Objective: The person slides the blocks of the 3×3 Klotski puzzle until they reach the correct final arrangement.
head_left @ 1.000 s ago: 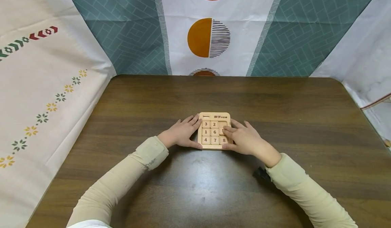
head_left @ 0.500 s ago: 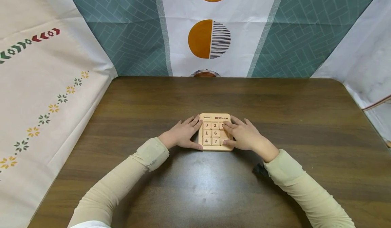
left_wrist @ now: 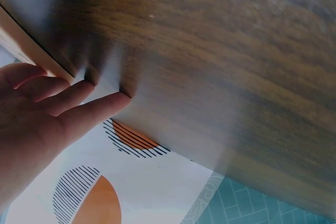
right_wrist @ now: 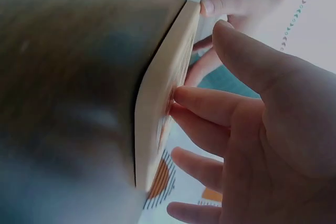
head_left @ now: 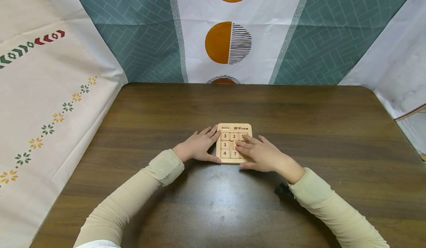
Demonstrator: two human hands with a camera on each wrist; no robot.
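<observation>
A wooden sliding number puzzle lies flat on the brown table, with tiles such as 3, 7 and 5, the last in the top right slot. My left hand rests along its left side, thumb at the near corner and fingers at the upper edge. With extended fingers, my right hand reaches over the right side, fingertips on the middle-row tile beside tile 1. In the right wrist view, two fingertips touch the puzzle's face. The right hand covers the lower right tiles.
A dark object sits on the table beneath the right wrist. Patterned cloth hangs beyond the far edge, and white cloth hangs along the left side.
Tile 5 has slid up from the middle row to the top right slot. My right hand has then shifted left and nearer, its fingertips now over tile 6. The left hand stays put.
</observation>
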